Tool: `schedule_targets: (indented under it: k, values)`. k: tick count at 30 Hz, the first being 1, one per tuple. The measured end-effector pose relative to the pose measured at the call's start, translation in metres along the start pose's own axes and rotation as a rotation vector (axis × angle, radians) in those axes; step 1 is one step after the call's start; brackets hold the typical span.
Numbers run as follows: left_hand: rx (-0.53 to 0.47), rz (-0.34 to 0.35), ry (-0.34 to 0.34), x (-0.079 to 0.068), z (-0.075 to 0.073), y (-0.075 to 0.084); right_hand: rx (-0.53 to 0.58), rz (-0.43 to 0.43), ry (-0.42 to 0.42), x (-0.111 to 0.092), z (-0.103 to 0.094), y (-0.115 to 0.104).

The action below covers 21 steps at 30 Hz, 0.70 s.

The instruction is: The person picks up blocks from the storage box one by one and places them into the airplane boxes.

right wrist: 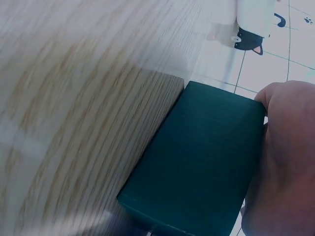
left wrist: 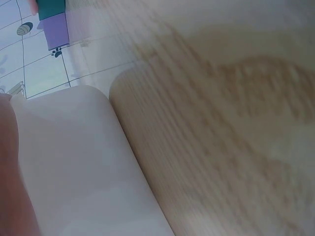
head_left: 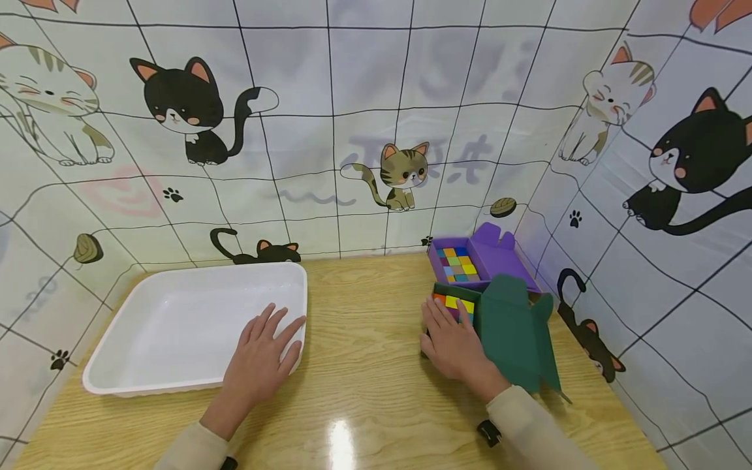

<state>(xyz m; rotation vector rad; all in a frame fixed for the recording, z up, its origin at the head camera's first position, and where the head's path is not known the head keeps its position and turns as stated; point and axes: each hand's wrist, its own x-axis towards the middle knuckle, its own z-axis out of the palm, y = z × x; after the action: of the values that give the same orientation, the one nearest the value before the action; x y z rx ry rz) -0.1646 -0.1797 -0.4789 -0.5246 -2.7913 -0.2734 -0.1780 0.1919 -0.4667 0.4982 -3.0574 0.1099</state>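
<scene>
My left hand (head_left: 262, 358) rests over the right rim of a white tray (head_left: 170, 333), its fingers spread and holding nothing. In the left wrist view the tray's outer wall (left wrist: 88, 162) fills the lower left. On the right, my right hand (head_left: 454, 344) lies over the near part of an open green box (head_left: 514, 333), fingers extended over colored square blocks (head_left: 452, 302) in it. The hand covers part of these blocks. The right wrist view shows the box's side (right wrist: 197, 157), with the hand (right wrist: 290, 162) at its upper edge; the fingertips are hidden there.
Behind the green box stands an open purple box (head_left: 508, 264) with rows of colored blocks (head_left: 457, 264). Wood-grain tabletop (head_left: 358, 326) lies between the tray and the boxes. A cat-print curtain (head_left: 370, 85) encloses the back and sides.
</scene>
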Motion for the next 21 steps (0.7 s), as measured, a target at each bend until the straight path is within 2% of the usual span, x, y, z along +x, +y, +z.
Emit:
schedule_targets:
  k: [13, 21]
  values:
    - [-0.009, -0.002, -0.009, -0.001, 0.001, 0.002, 0.132, -0.107, -0.019, -0.018, 0.0, 0.04]
    - [-0.006, -0.004, -0.001, -0.001, 0.003, -0.001, 0.151, -0.171, -0.034, -0.025, -0.003, 0.064]
